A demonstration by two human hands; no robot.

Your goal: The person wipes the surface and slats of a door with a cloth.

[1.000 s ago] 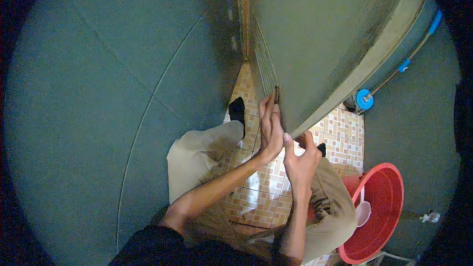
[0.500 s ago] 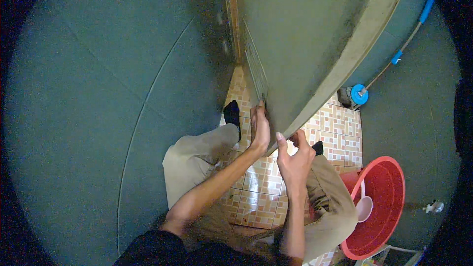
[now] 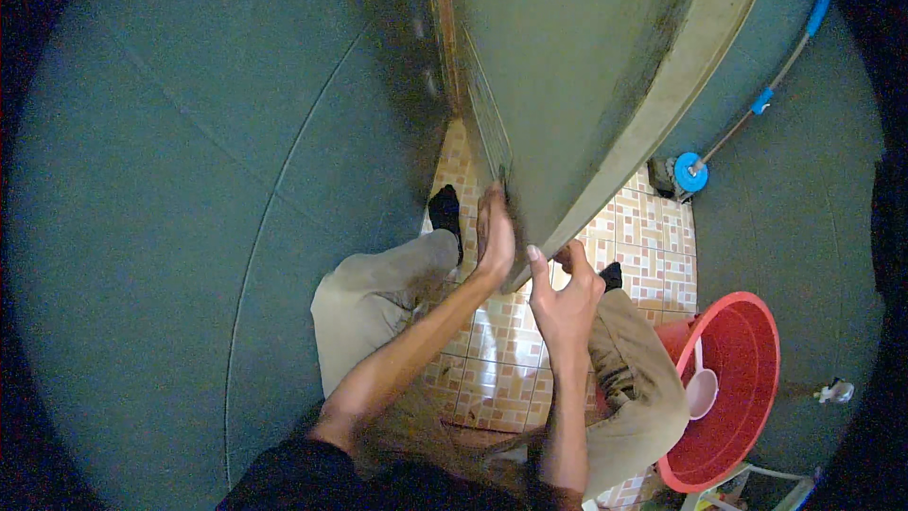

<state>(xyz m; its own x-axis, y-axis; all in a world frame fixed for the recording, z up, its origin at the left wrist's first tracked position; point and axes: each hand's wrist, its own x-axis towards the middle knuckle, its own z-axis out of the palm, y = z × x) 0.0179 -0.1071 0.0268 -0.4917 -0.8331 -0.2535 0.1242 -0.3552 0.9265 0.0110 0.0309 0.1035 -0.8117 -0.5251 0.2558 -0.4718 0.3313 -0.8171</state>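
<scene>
A grey-green door stands edge-on before me, its lower corner between my two hands. My left hand lies against the door's left face with its fingers stretched out, just below a slatted vent panel. Whether anything thin sits under those fingers is hidden. On the door's pale edge, my right hand has its thumb on the near side and its fingers curled behind, gripping near the bottom corner.
To the right stands a red tub with a pink dipper in it. A blue-headed mop leans in the far right corner. A tap juts from the right wall. Green wall fills the left; the floor is tiled.
My left hand has shifted slightly up along the door face. The right hand keeps its grip on the door's edge, and the whole view has moved a little.
</scene>
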